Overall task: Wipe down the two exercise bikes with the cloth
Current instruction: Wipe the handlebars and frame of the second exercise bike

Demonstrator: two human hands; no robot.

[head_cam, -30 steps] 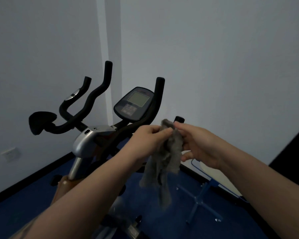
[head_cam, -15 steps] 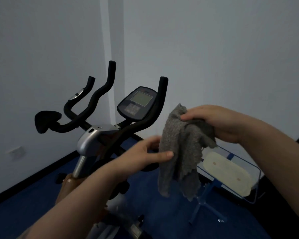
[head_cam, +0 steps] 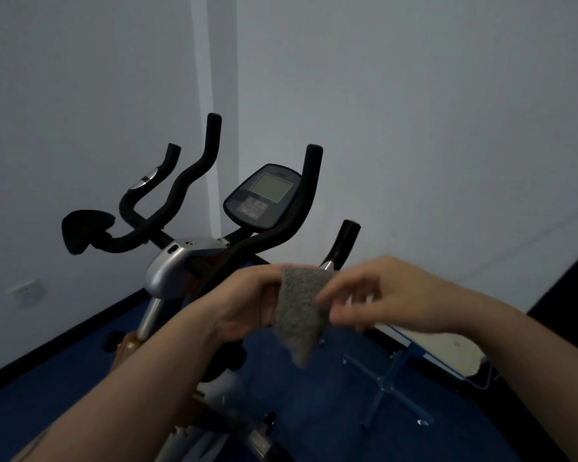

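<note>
Cloth point(head_cam: 299, 311) hangs from the left hand point(head_cam: 244, 301), pinched at its top; the blurred right hand point(head_cam: 381, 295) touches it, fingers loosely spread, before the bike point(head_cam: 181, 268).

No text can be read. The dark oval console point(head_cam: 262, 196) on the far exercise bike has a blank grey screen, and its button markings are too blurred to read.
</note>
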